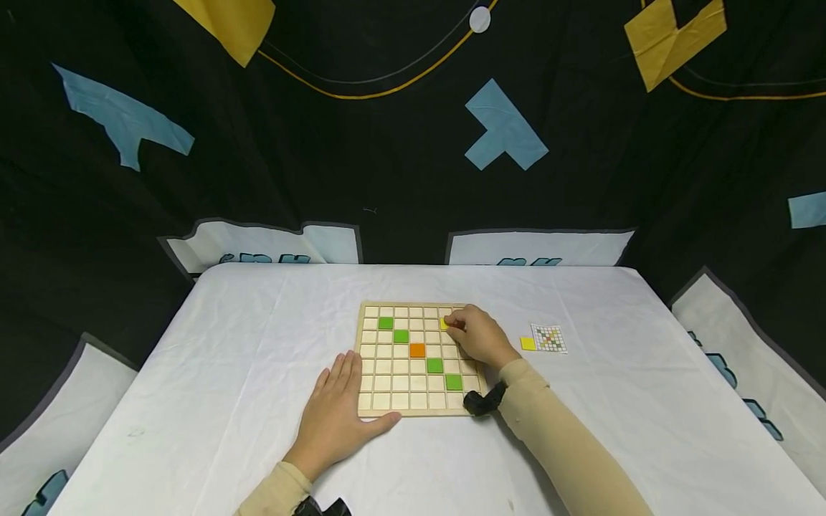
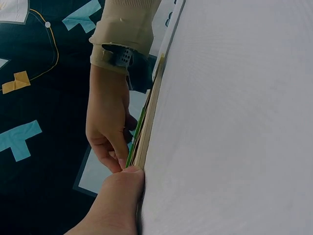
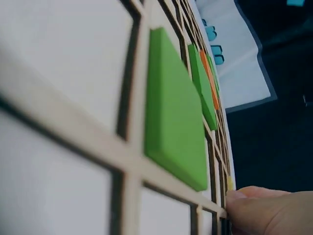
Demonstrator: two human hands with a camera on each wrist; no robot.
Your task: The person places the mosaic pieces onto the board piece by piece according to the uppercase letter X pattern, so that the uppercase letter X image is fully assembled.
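At the middle of the head frame we have a gridded wooden board (image 1: 426, 413) on the white counter (image 1: 193, 430), with four green tiles (image 1: 401, 336) and an orange tile (image 1: 417, 350) running on a diagonal from its upper left to its lower right. The step in hand, as we judge it, is setting a yellow tile (image 1: 444, 324) into a cell near the board's upper right. Our right hand (image 1: 480, 337) has its grip closed down to a pinch there, thumb and fingers curled at the tile; only a sliver of yellow shows, so we cannot tell whether it is fully seated. Our left hand (image 1: 335, 419) lies spread with its grip wide and nothing held, fingers along the board's left edge and thumb at the bottom edge, seemingly steadying it.

We judge that the next move calls for squaring the tile between the ridges, then a clean release that leaves its neighbours alone. Right of centre in the frame, a second yellow tile (image 1: 528, 344) lies at the left edge of a small patterned card (image 1: 549, 339).
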